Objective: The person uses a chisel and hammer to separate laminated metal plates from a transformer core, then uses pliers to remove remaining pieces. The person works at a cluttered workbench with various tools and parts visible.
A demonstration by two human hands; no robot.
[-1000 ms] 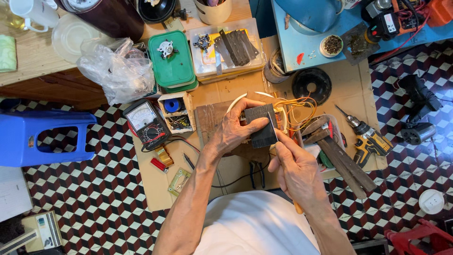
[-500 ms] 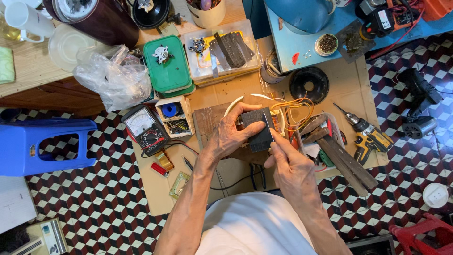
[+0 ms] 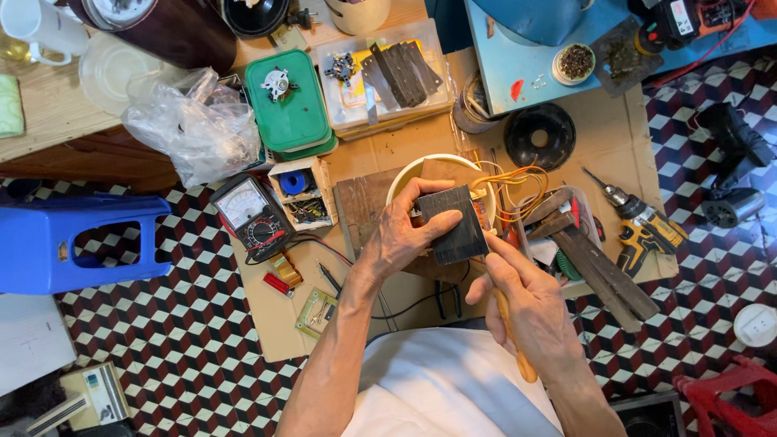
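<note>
My left hand (image 3: 402, 235) grips a dark rectangular block (image 3: 454, 225), a stack of thin metal plates, over a white ring-shaped piece (image 3: 409, 168). Orange and yellow wires (image 3: 518, 188) loop out from behind the block to the right. My right hand (image 3: 526, 301) holds a tool with an orange-yellow handle (image 3: 515, 344); its tip sits at the block's lower right edge. Both hands work above a cardboard sheet (image 3: 380, 154) on the floor.
A black multimeter (image 3: 252, 214) lies left of the hands, beside a small box of parts (image 3: 299, 191). A green lidded box (image 3: 288, 103), a clear tray of metal strips (image 3: 388, 77), a yellow drill (image 3: 643, 228), a black round part (image 3: 540, 136) and a blue stool (image 3: 73, 241) surround the work.
The view has shifted slightly. My left hand has turned the block so its broad dark face shows, and my right hand has brought the tool's tip up against its edge.
</note>
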